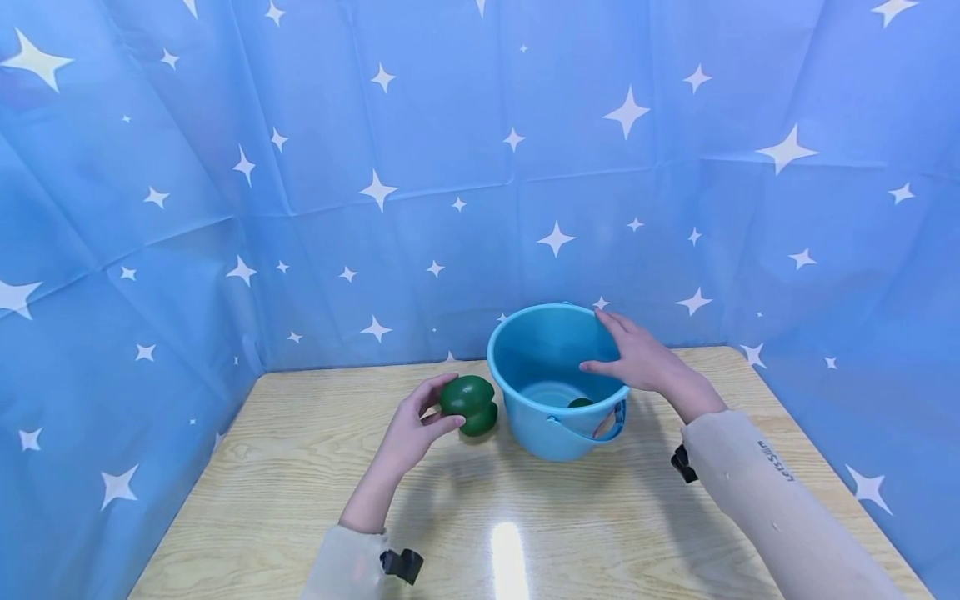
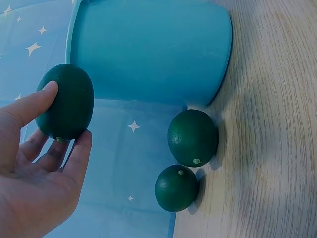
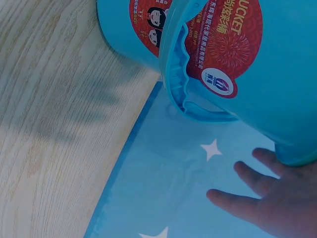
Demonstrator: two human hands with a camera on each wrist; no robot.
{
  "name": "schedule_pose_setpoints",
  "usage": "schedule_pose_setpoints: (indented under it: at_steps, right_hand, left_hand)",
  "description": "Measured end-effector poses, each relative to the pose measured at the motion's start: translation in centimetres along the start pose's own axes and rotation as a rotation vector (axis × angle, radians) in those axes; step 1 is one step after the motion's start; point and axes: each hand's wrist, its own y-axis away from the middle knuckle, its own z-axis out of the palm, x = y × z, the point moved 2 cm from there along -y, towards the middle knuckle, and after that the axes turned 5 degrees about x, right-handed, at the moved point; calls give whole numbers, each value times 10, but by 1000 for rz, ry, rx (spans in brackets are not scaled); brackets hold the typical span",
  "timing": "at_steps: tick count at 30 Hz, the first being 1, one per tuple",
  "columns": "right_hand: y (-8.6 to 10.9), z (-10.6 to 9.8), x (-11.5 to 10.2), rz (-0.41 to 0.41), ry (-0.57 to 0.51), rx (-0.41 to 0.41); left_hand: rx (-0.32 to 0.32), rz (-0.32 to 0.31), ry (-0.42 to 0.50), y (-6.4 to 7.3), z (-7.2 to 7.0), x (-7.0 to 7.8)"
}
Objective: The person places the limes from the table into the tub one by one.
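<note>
My left hand (image 1: pixel 408 429) holds a dark green oval fruit (image 2: pixel 67 101) between thumb and fingers, left of the blue bucket (image 1: pixel 551 433). Two similar fruits, one nearer the bucket (image 2: pixel 193 138) and one farther from it (image 2: pixel 177 188), rest on the table below in the left wrist view. The head view shows just one lower fruit (image 1: pixel 481 420), partly covered by the held one. Part of another green fruit (image 1: pixel 581 402) shows inside the bucket. My right hand (image 1: pixel 643 357) is at the bucket's right rim, thumb over the opening, fingers spread and fairly straight (image 3: pixel 277 191).
The bucket's handle (image 1: pixel 611 429) hangs down on its right front side, beside a red printed label (image 3: pixel 228 49). Underneath is a light wooden table (image 1: pixel 300 467). A blue curtain with white stars (image 1: pixel 450 125) stands close behind and at both sides.
</note>
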Motion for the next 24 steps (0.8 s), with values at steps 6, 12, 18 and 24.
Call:
schedule_pose_setpoints:
  at_steps: [6,12,18,24]
  right_hand:
    - [0,0,0,0,-5,-2]
    - [0,0,0,1,-3,0]
    - [0,0,-1,1,-4,2]
    - [0,-1,0,2,-3,1]
  left_hand:
    - [-2,-3,-2,-1,0,1]
    - [1,-5,7,-1,1,4]
    - [3,-4,15,-2,2,9]
    - [-5,1,22,-3,2,11]
